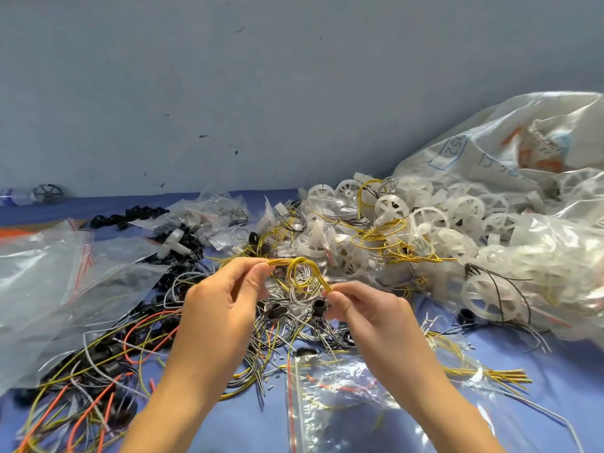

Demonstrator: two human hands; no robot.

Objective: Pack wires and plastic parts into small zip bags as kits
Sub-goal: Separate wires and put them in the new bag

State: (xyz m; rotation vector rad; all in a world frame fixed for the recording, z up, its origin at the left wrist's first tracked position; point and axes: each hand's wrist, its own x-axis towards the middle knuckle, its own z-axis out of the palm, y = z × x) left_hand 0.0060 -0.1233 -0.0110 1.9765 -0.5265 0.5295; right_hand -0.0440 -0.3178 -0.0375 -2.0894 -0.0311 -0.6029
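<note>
Both hands (222,299) (366,308) on yellow wire loop (302,273)

Yellow wires (302,273), blue cloth (555,371)

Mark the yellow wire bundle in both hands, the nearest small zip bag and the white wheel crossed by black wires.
yellow wire bundle (302,259): head view, top of its loop.
small zip bag (336,397): head view, clear middle panel.
white wheel (489,298): head view, hub.

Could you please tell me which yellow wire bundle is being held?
The looped yellow bundle pinched between the left hand and right hand; the others lie loose among the white wheels and on the blue cloth.
</note>
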